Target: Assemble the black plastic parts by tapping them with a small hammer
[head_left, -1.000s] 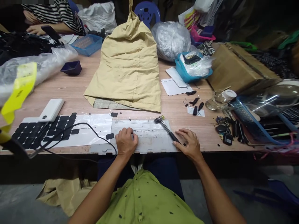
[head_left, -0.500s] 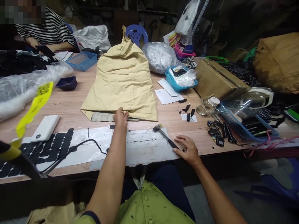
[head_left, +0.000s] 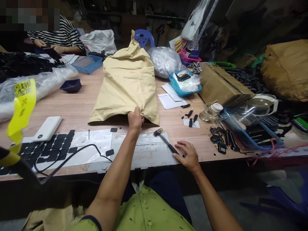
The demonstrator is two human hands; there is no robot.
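Note:
A large tan cloth sack (head_left: 127,80) lies on the wooden table (head_left: 74,107). My left hand (head_left: 135,120) is stretched forward and grips the sack's near hem, lifting it a little off the table. My right hand (head_left: 186,155) rests on the handle of a small hammer (head_left: 165,140) near the front edge, fingers lying loosely spread over it. Both sit by a pale flat sheet (head_left: 146,150) in front of me.
A white power bank (head_left: 47,128), black solar cells (head_left: 50,146) and a black cable (head_left: 72,157) lie at the left. Blue trays (head_left: 184,85), a cardboard box (head_left: 218,85), small black parts (head_left: 221,139) and plastic bags crowd the right. A person in stripes (head_left: 56,35) sits at the far left.
My left hand left the pale sheet, reached forward to the sack and closed on its hem, raising the edge. My right hand stayed on the hammer.

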